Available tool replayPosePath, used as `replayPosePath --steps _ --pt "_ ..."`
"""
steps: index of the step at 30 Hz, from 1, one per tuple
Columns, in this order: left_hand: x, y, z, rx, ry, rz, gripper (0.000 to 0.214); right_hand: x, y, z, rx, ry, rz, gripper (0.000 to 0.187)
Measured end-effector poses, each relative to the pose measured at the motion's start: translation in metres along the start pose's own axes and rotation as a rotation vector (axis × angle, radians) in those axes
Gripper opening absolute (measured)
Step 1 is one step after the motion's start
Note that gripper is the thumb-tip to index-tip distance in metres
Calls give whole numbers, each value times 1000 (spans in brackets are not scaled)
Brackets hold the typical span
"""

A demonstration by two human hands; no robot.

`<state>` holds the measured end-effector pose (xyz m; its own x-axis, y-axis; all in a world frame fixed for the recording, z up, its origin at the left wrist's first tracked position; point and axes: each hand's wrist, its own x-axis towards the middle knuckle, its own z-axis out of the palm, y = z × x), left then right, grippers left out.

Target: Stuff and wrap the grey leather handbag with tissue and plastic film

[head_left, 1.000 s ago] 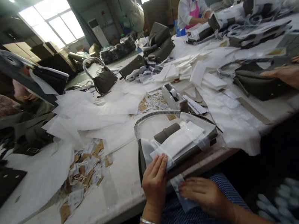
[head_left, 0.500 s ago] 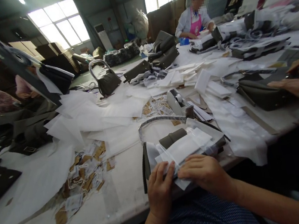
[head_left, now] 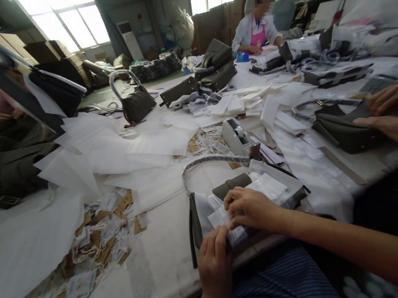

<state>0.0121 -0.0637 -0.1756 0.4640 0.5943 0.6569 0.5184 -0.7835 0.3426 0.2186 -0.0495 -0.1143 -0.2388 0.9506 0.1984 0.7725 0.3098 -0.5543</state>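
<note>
An olive-green handbag [head_left: 240, 183] lies flat at the near table edge, its wrapped handle [head_left: 208, 161] arching behind it. White wrapping sheets and clear plastic cover its top. My left hand [head_left: 214, 266] rests at the bag's near edge, fingers pressing on the wrapping. My right hand [head_left: 249, 207] lies on top of the bag, fingers curled on a small clear plastic piece [head_left: 222, 220].
A tape dispenser [head_left: 238, 137] stands behind the bag. White sheets [head_left: 109, 153] and paper tags [head_left: 99, 235] litter the table. Another person's hands [head_left: 390, 113] hold a dark bag [head_left: 343, 128] at right. More bags [head_left: 137, 103] sit farther back; a person [head_left: 258, 26] works behind.
My right hand rose from my lap onto the top of the bag with the clear plastic piece. My left hand slid back toward the bag's near edge.
</note>
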Motion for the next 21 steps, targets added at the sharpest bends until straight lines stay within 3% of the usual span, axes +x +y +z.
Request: replayPosePath --steps 5,11,15,17,19,21 --pt "0 -1 -1 83 16 109 36 11 -2 -6 -73 -118 100 15" --pt "1 -3 -2 101 -39 168 41 13 -6 -3 -127 -97 113 10" --pt "-4 -11 2 82 -77 137 42 19 14 -33 79 -84 2 8" --pt "-8 -15 4 89 -108 144 43 26 36 -63 228 94 83 13" --pt "-11 -19 6 106 -123 145 44 36 63 -94 307 376 284 17" --pt "-12 -21 7 111 -111 154 46 49 90 -116 345 540 445 16"
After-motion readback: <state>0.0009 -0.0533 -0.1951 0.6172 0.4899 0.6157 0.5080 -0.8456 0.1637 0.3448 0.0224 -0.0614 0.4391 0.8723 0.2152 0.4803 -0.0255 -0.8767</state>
